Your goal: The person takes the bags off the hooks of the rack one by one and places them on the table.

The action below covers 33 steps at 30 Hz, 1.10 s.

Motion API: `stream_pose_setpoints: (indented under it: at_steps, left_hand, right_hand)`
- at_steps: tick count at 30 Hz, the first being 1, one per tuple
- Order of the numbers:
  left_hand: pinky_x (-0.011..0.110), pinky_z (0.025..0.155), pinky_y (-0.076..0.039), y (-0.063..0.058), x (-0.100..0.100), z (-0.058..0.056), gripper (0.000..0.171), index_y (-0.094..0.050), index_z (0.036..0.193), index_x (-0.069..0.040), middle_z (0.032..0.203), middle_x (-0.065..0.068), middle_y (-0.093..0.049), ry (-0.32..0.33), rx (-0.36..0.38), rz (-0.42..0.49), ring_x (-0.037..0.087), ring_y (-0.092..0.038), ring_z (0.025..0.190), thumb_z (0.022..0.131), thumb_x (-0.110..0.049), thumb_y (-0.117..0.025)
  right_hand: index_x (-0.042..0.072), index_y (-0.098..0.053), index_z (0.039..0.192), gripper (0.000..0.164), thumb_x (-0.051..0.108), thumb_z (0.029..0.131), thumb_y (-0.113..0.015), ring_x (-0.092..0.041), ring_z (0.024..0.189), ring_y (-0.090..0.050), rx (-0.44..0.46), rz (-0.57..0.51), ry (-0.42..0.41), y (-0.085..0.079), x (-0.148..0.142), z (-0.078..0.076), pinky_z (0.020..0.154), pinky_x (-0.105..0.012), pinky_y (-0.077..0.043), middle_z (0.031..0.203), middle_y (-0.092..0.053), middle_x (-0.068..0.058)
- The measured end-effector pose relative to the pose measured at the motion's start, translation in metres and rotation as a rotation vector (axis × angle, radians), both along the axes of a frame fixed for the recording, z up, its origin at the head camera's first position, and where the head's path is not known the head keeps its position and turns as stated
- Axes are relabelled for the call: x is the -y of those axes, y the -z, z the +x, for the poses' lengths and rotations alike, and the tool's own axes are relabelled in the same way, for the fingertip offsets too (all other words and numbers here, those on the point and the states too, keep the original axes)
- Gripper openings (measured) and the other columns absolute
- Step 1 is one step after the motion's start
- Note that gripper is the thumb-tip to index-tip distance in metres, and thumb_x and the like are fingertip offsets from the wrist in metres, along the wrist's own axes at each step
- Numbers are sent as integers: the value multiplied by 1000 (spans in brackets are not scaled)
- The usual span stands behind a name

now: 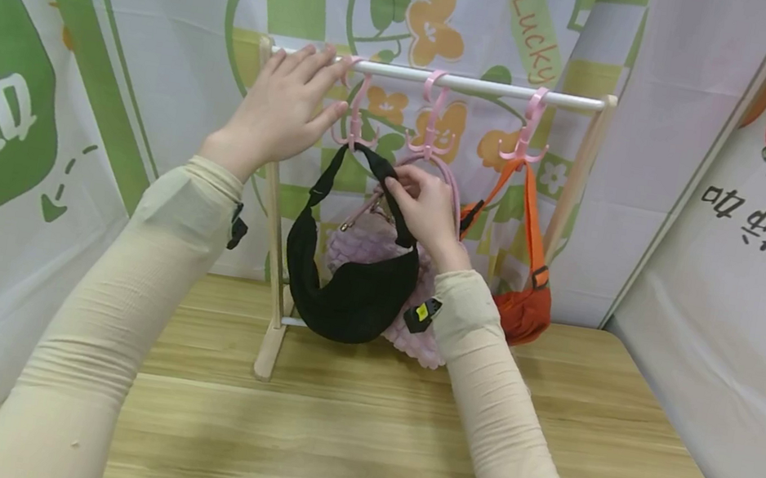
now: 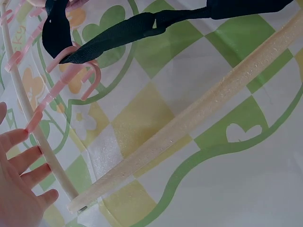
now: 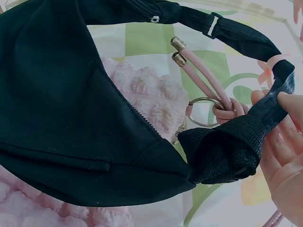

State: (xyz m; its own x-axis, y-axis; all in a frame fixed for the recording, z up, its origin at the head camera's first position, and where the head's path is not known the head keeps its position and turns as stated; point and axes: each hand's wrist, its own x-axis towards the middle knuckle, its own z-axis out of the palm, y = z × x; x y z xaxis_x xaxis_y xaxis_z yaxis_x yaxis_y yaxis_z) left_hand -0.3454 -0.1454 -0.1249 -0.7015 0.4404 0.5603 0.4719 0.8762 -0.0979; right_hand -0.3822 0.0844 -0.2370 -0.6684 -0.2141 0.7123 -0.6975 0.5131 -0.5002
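A black crossbody bag (image 1: 359,301) hangs by its strap from the left pink hook (image 1: 356,123) on the rack's white rod (image 1: 483,86). My right hand (image 1: 430,211) pinches the right side of that strap between thumb and fingers; the right wrist view shows the black strap (image 3: 272,106) under the thumb. At the rod's left end lies my left hand (image 1: 291,105), fingers spread over the rod beside the top of the left hook. Behind the black bag, a fluffy pink bag (image 1: 422,344) is partly hidden; its handle hangs from the middle hook (image 1: 432,126).
An orange bag (image 1: 524,314) hangs from the right hook (image 1: 529,129). The rack's wooden left foot (image 1: 267,354) stands on the wood-grain table (image 1: 321,453). Printed cloth (image 1: 299,3) hangs behind and at both sides.
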Motion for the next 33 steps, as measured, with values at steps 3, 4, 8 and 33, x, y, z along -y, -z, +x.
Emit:
stream_pose_setpoints:
  at_steps: [3,4,8,33]
  left_hand:
    - [53,118,1,1,0,-1,58,-13,153,-22,159,9,-10,1,-5,-1,34,-9,146,102,-45,-25]
    - [53,118,0,1,0,-1,58,-13,153,-22,159,9,-10,2,-6,-2,34,-9,146,102,-45,-25]
    - [53,118,0,0,-1,-1,58,-13,153,-22,159,9,-10,1,-7,-5,34,-9,146,102,-45,-25]
    - [54,118,0,1,0,1,57,-13,153,-21,159,10,-11,4,-13,-14,35,-10,146,102,-45,-25]
  right_hand:
    - [7,-69,108,24,24,92,-63,-18,81,-69,-5,-3,8,-4,0,1,76,-29,-55,94,-72,-8]
    - [7,-69,108,24,23,92,-63,-18,82,-69,-4,-5,8,-5,0,1,77,-28,-55,95,-72,-8]
    - [8,-70,106,24,25,91,-65,-17,83,-69,-15,-1,29,-11,0,2,79,-26,-55,94,-72,-7]
    - [5,-70,106,25,24,92,-62,-20,84,-69,-24,-8,30,-32,3,3,77,-28,-56,94,-71,-9]
